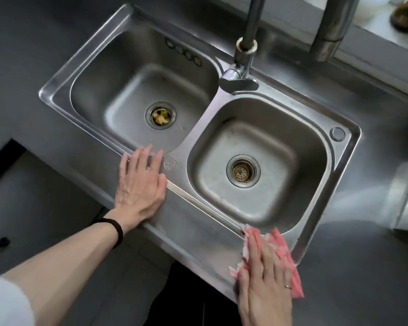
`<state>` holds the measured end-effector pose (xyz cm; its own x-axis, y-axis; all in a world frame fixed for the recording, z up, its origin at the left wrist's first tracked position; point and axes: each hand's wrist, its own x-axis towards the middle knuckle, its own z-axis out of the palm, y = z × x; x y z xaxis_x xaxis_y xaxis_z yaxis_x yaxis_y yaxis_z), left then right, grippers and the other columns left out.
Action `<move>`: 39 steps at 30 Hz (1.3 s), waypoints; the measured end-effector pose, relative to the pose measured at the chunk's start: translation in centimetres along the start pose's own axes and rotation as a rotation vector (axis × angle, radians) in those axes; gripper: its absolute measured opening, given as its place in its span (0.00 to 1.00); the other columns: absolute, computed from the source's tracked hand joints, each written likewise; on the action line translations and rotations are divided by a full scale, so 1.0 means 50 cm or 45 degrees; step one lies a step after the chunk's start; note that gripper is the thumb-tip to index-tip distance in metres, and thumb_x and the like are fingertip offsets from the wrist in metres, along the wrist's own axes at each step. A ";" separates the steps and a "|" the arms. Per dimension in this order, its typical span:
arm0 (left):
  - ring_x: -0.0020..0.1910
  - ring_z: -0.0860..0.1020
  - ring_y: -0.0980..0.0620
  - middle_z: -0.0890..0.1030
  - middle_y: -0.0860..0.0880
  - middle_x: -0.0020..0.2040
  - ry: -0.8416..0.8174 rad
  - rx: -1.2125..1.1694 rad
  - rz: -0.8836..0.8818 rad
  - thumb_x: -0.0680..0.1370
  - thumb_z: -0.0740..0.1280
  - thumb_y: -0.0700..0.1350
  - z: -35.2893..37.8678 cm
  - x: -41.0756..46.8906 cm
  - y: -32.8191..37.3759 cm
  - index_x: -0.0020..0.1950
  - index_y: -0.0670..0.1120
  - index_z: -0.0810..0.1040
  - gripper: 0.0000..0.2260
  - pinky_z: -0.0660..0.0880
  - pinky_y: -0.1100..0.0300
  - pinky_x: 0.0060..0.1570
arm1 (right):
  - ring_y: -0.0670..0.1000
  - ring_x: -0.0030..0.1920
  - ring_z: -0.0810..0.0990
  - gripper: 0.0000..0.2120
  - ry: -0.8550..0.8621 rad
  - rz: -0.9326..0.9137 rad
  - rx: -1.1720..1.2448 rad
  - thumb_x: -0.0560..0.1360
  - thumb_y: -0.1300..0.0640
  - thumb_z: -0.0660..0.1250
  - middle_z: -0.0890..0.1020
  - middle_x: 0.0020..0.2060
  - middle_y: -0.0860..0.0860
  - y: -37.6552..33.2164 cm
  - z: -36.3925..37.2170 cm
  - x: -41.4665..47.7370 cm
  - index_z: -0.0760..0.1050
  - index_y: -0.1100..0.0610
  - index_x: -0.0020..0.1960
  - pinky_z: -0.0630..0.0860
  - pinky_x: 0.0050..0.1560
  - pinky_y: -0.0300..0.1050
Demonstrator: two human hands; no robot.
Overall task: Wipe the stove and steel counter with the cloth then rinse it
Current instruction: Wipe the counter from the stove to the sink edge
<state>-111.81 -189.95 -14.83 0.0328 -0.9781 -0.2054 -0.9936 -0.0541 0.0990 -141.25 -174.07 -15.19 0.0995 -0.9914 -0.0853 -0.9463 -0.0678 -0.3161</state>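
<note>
A pink and white cloth (pixel 283 251) lies on the front rim of the steel double sink (pixel 198 215), at the near corner of the right basin (pixel 257 161). My right hand (pixel 264 276) presses flat on the cloth with straight fingers. My left hand (pixel 140 184) rests flat on the sink's front rim below the left basin (pixel 132 90), fingers straight, holding nothing. The steel counter (pixel 353 267) runs around the sink. No stove is in view.
A tall faucet (pixel 244 55) rises behind the divider between the basins, its spout (pixel 327 41) to the right. Food scraps sit in the left drain (pixel 160 115). A steel duct-like piece (pixel 405 198) lies at the right edge.
</note>
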 end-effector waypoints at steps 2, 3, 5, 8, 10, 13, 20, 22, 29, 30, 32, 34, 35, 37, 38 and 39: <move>0.77 0.67 0.39 0.71 0.40 0.76 -0.008 0.009 -0.024 0.80 0.52 0.53 -0.001 0.020 -0.030 0.78 0.43 0.69 0.29 0.55 0.37 0.80 | 0.58 0.79 0.69 0.30 -0.003 0.007 0.008 0.79 0.50 0.56 0.69 0.80 0.51 -0.060 0.014 0.022 0.67 0.58 0.79 0.67 0.72 0.62; 0.75 0.69 0.40 0.74 0.41 0.74 -0.001 -0.003 -0.021 0.80 0.51 0.54 0.001 0.026 -0.038 0.76 0.43 0.71 0.28 0.55 0.37 0.80 | 0.57 0.79 0.69 0.30 -0.019 -0.016 0.018 0.79 0.51 0.56 0.68 0.80 0.51 -0.089 0.018 0.038 0.66 0.58 0.80 0.66 0.72 0.62; 0.71 0.72 0.42 0.79 0.44 0.68 0.050 -0.044 -0.009 0.80 0.53 0.53 0.008 0.030 -0.044 0.72 0.44 0.75 0.25 0.55 0.38 0.80 | 0.54 0.79 0.68 0.30 -0.065 -0.064 0.020 0.80 0.51 0.56 0.66 0.81 0.50 -0.141 0.028 0.077 0.64 0.57 0.81 0.65 0.73 0.60; 0.69 0.74 0.45 0.81 0.47 0.65 0.117 -0.112 -0.013 0.80 0.56 0.51 0.014 0.028 -0.046 0.68 0.47 0.79 0.21 0.55 0.39 0.80 | 0.48 0.82 0.62 0.29 -0.147 -0.134 0.046 0.84 0.49 0.54 0.60 0.83 0.47 -0.217 0.041 0.146 0.59 0.54 0.84 0.62 0.77 0.54; 0.68 0.74 0.46 0.82 0.48 0.64 0.131 -0.128 -0.001 0.79 0.57 0.50 0.015 0.028 -0.049 0.68 0.47 0.79 0.21 0.56 0.38 0.80 | 0.46 0.84 0.55 0.29 -0.220 -0.222 0.097 0.85 0.49 0.54 0.55 0.85 0.45 -0.260 0.056 0.197 0.54 0.52 0.85 0.58 0.81 0.52; 0.68 0.75 0.46 0.82 0.48 0.64 0.131 -0.149 0.010 0.79 0.57 0.50 0.014 0.029 -0.053 0.68 0.47 0.80 0.21 0.57 0.38 0.80 | 0.45 0.84 0.50 0.28 -0.321 -0.335 0.144 0.87 0.49 0.52 0.53 0.85 0.45 -0.294 0.073 0.281 0.54 0.51 0.85 0.53 0.83 0.51; 0.68 0.76 0.46 0.83 0.49 0.63 0.131 -0.203 -0.001 0.78 0.58 0.49 0.011 0.033 -0.053 0.67 0.46 0.81 0.21 0.57 0.40 0.80 | 0.46 0.84 0.37 0.27 -0.531 -0.532 0.208 0.88 0.48 0.50 0.44 0.85 0.47 -0.252 0.083 0.393 0.49 0.47 0.85 0.42 0.84 0.53; 0.68 0.76 0.46 0.83 0.48 0.63 0.117 -0.190 0.000 0.78 0.58 0.49 0.010 0.034 -0.053 0.67 0.45 0.81 0.21 0.58 0.39 0.80 | 0.50 0.84 0.36 0.27 -0.481 -0.475 0.161 0.88 0.48 0.49 0.42 0.85 0.51 -0.253 0.091 0.429 0.48 0.47 0.85 0.41 0.84 0.55; 0.68 0.78 0.44 0.83 0.48 0.64 0.122 -0.163 -0.003 0.78 0.59 0.48 0.016 0.035 -0.052 0.68 0.45 0.81 0.22 0.59 0.39 0.79 | 0.59 0.84 0.35 0.32 -0.188 -0.059 0.020 0.86 0.52 0.51 0.39 0.84 0.64 -0.259 0.101 0.617 0.45 0.63 0.85 0.38 0.83 0.55; 0.68 0.78 0.44 0.83 0.48 0.64 0.127 -0.161 -0.004 0.78 0.59 0.47 0.017 0.035 -0.051 0.68 0.45 0.81 0.22 0.59 0.39 0.79 | 0.60 0.84 0.35 0.33 -0.150 0.023 0.045 0.86 0.52 0.52 0.40 0.83 0.65 -0.253 0.099 0.643 0.43 0.66 0.84 0.37 0.83 0.54; 0.68 0.78 0.44 0.83 0.48 0.64 0.134 -0.153 -0.006 0.77 0.59 0.47 0.019 0.036 -0.049 0.68 0.44 0.81 0.22 0.59 0.39 0.79 | 0.63 0.84 0.36 0.36 -0.096 0.229 0.088 0.85 0.52 0.55 0.41 0.83 0.67 -0.254 0.097 0.685 0.41 0.70 0.83 0.38 0.83 0.56; 0.68 0.78 0.44 0.84 0.48 0.64 0.133 -0.144 -0.011 0.77 0.59 0.47 0.018 0.038 -0.048 0.67 0.44 0.82 0.22 0.59 0.38 0.79 | 0.67 0.83 0.37 0.36 -0.039 0.452 0.140 0.85 0.54 0.54 0.42 0.83 0.68 -0.281 0.101 0.705 0.40 0.70 0.82 0.41 0.83 0.59; 0.68 0.78 0.44 0.83 0.48 0.64 0.129 -0.138 -0.010 0.77 0.59 0.47 0.018 0.037 -0.048 0.68 0.44 0.82 0.22 0.59 0.38 0.79 | 0.68 0.83 0.37 0.35 -0.003 0.548 0.203 0.85 0.57 0.53 0.41 0.82 0.68 -0.297 0.102 0.705 0.39 0.70 0.82 0.43 0.83 0.59; 0.68 0.78 0.44 0.83 0.48 0.64 0.119 -0.123 -0.009 0.77 0.58 0.48 0.018 0.037 -0.049 0.68 0.44 0.81 0.23 0.59 0.38 0.79 | 0.67 0.84 0.44 0.34 0.054 0.672 0.354 0.85 0.60 0.52 0.40 0.82 0.68 -0.323 0.104 0.687 0.38 0.70 0.82 0.53 0.83 0.54; 0.68 0.78 0.44 0.83 0.48 0.64 0.119 -0.117 -0.011 0.77 0.58 0.48 0.018 0.037 -0.049 0.68 0.44 0.81 0.23 0.59 0.38 0.79 | 0.66 0.84 0.50 0.35 0.040 0.704 0.406 0.85 0.59 0.52 0.41 0.83 0.68 -0.330 0.104 0.670 0.36 0.69 0.82 0.59 0.80 0.53; 0.68 0.78 0.44 0.83 0.48 0.64 0.117 -0.112 -0.014 0.77 0.58 0.48 0.019 0.037 -0.049 0.68 0.44 0.81 0.23 0.59 0.38 0.79 | 0.65 0.82 0.57 0.36 -0.008 0.722 0.459 0.86 0.56 0.53 0.43 0.83 0.67 -0.335 0.102 0.647 0.34 0.68 0.82 0.66 0.77 0.53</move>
<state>-109.40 -191.46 -16.38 0.0571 -0.9915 -0.1169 -0.9799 -0.0781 0.1834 -120.60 -204.44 -17.48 -0.3799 -0.8618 -0.3361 -0.6907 0.5060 -0.5167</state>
